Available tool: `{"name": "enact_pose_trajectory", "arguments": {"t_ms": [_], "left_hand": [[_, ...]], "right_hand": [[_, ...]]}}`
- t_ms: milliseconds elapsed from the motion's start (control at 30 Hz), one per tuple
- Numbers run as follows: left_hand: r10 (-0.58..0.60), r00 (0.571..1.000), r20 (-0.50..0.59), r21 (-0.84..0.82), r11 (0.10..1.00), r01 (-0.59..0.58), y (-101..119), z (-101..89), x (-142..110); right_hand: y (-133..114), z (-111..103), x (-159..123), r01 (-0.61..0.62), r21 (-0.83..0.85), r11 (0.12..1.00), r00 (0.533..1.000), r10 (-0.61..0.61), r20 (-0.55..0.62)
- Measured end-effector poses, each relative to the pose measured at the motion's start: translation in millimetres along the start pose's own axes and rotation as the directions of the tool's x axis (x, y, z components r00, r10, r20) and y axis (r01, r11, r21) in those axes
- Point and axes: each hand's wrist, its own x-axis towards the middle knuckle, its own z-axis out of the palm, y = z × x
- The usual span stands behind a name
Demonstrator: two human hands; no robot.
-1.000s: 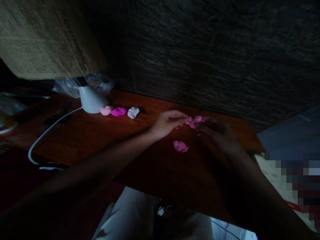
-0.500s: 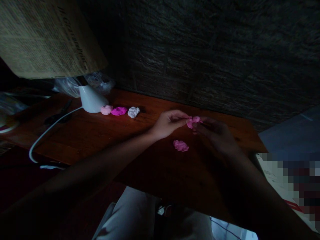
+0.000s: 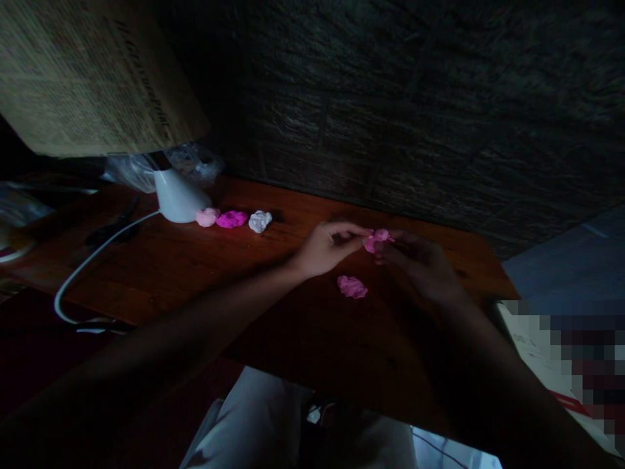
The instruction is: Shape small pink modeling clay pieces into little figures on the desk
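Between my two hands, above the wooden table (image 3: 293, 326), is a small piece of pink modelling clay (image 3: 375, 240). My left hand (image 3: 325, 247) pinches its left side between thumb and fingers. From the right, my right hand (image 3: 424, 260) grips the other side; its fingers are in shadow. A larger pink clay lump (image 3: 352, 286) lies on the table just below my hands. Farther left, a pale pink lump (image 3: 208, 217), a magenta lump (image 3: 232, 219) and a white lump (image 3: 260, 221) sit in a row.
A lamp with a white base (image 3: 178, 195) and a newsprint shade (image 3: 97, 78) stands at the left, its white cable (image 3: 73, 280) curving over the table's edge. Clear plastic wrapping (image 3: 195, 163) lies behind the base. A dark textured wall (image 3: 342, 111) rises along the back.
Both hands keep their hold on the small pink piece, which has turned or changed shape very slightly. The lumps on the table stay where they were; the view has shifted a little.
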Motion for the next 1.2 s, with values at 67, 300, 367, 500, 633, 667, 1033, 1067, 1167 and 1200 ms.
{"name": "enact_pose_trajectory", "arguments": {"t_ms": [67, 300, 367, 500, 633, 667, 1033, 1067, 1167, 1200], "left_hand": [[0.003, 1.0, 0.003, 0.006, 1.0, -0.003, 0.1, -0.1, 0.0], [0.027, 1.0, -0.003, 0.041, 0.999, -0.027, -1.4, 0.0, -0.8], [0.023, 1.0, 0.007, 0.036, 0.999, -0.023, -1.4, -0.3, -0.9], [0.009, 1.0, 0.015, 0.041, 0.999, -0.01, -0.2, -1.4, -0.6], [0.018, 1.0, 0.024, 0.043, 0.999, -0.019, 1.0, -1.7, -0.2], [0.018, 0.999, 0.029, 0.039, 0.999, -0.019, 0.9, -1.6, -0.2], [0.033, 0.999, 0.025, 0.034, 0.999, -0.034, -1.7, -2.6, 1.2], [0.026, 0.999, 0.025, 0.029, 0.999, -0.027, -1.5, -2.6, 1.3], [0.005, 1.0, 0.029, 0.004, 1.0, -0.005, -1.5, -1.9, 1.2], [0.003, 1.0, 0.029, -0.005, 1.0, -0.003, -1.7, -1.6, 1.0]], "right_hand": [[-0.1, 0.2, -0.1, 0.001, 0.001, 1.0, 1.0, -0.001, -0.001], [0.1, 0.2, 0.8, 0.002, -0.025, 1.0, 1.0, -0.002, 0.009], [-0.3, 0.7, 0.8, 0.0, -0.017, 1.0, 1.0, 0.0, 0.008], [-1.9, 2.3, -0.3, 0.005, -0.006, 1.0, 1.0, -0.005, 0.015], [-1.9, 2.0, -1.0, 0.0, -0.003, 1.0, 1.0, 0.0, 0.004], [-1.6, 1.5, -0.9, -0.005, -0.003, 1.0, 1.0, 0.005, 0.001], [-2.6, 2.4, -0.4, -0.02, 0.0, 1.0, 1.0, 0.02, 0.001], [-2.6, 2.5, -0.3, -0.021, 0.0, 1.0, 1.0, 0.021, 0.0], [-2.3, 2.0, -0.1, -0.021, -0.004, 1.0, 1.0, 0.021, 0.007], [-2.2, 1.9, -0.1, -0.021, -0.007, 1.0, 1.0, 0.021, 0.012]]}}
